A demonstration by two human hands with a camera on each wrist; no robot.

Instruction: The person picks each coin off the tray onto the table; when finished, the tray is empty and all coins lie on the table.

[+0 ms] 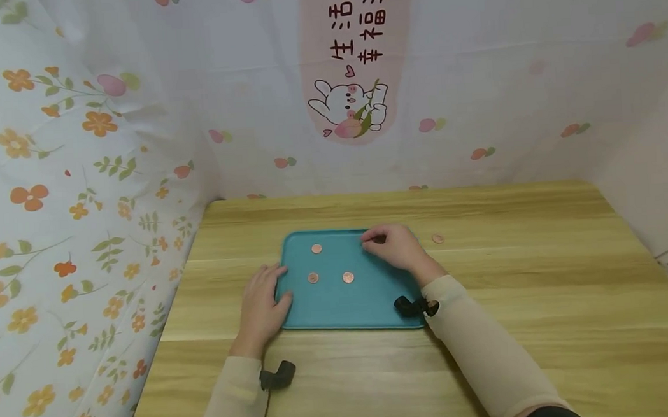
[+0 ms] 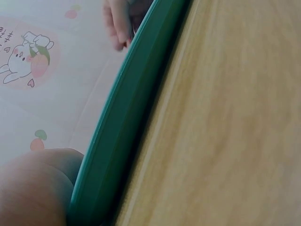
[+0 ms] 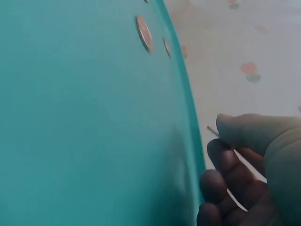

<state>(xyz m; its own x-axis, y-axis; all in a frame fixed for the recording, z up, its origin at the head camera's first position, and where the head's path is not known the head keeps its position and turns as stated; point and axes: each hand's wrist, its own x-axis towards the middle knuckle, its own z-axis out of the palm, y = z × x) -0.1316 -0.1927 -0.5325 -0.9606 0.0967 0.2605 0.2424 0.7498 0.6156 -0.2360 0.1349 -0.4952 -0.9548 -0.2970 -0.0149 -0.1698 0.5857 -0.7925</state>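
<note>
coin [image 3: 213, 131] (seemingly 1, edge-on) pinched by right hand [image 1: 395, 247]; left hand [image 1: 263, 307], spread, touches tray [image 1: 363, 305].

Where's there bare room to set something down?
Bare table extends right of the lone coin and right sleeve, and in front of the tray, between that sleeve and the left sleeve. It's crowded on the tray, where three coins lie between the left hand and right hand.

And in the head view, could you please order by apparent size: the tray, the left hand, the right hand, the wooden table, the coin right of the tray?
1. Wooden table
2. Tray
3. Left hand and right hand: too alike to rank
4. Coin right of the tray
</note>
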